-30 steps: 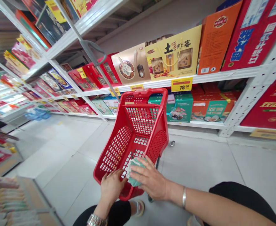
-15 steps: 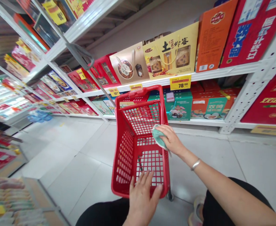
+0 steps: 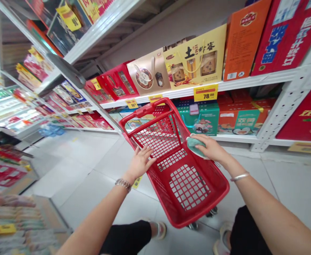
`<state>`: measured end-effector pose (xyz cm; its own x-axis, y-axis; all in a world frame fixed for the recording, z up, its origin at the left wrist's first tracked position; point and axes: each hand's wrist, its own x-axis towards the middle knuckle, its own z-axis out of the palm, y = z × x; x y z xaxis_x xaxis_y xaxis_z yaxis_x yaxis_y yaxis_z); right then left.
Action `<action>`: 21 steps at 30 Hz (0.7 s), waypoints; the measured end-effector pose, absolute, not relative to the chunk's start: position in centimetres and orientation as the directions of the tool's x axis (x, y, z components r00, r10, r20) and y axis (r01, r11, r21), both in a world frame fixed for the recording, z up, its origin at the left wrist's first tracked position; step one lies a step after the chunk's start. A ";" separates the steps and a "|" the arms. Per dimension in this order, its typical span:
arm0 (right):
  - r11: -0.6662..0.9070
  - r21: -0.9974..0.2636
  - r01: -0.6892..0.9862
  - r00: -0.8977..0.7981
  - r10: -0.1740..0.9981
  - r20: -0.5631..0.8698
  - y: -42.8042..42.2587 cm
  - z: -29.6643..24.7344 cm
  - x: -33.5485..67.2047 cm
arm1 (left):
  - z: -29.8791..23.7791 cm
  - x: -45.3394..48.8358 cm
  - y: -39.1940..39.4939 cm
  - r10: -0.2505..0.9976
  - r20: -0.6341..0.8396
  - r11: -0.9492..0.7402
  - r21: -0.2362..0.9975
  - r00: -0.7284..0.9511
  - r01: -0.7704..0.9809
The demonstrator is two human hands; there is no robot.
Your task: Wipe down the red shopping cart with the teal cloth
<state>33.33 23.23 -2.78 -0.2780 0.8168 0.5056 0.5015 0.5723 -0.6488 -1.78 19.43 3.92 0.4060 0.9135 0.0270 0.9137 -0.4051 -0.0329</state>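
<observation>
In front of me a red plastic shopping basket cart (image 3: pixel 219 180) with mesh walls stands turned at an angle, its wheels showing below. My right hand (image 3: pixel 211 147) grips a green cloth (image 3: pixel 195 146) with a pale edge and presses it on the cart's right rim. On the opposite side, my left hand (image 3: pixel 140 161) is at the left rim with its fingers spread, holding nothing. Its fingertips reach over the mesh near the handle end. A long grey handle (image 3: pixel 65 67) rises from the cart's far end toward the upper left.
A white shelf (image 3: pixel 237 84) with gift boxes runs just behind the cart, among them a yellow honey box (image 3: pixel 195 58) and a green box (image 3: pixel 203 118). Packaged goods on a low display (image 3: pixel 25 219) stand at the lower left. My feet are on either side of the cart.
The cart has swung round, its near end moving to the right. My left hand has gone from the near end to the left rim. My right hand has shifted right with the cloth.
</observation>
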 end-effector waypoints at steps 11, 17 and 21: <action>0.571 -0.600 0.561 -0.386 0.821 0.420 23.0 -2.0 35.1 | 3.8 0.2 22.0 0.991 -0.001 -0.127 -0.255 0.131 0.958; 0.600 -0.544 0.586 -0.424 0.799 0.426 22.5 -2.0 34.8 | 3.3 -0.1 23.1 0.998 0.058 0.050 -0.251 -0.037 0.967; 0.612 -0.519 0.597 -0.450 0.791 0.415 22.1 -1.7 34.4 | 3.0 -0.7 23.4 0.983 0.121 0.163 -0.236 -0.138 0.958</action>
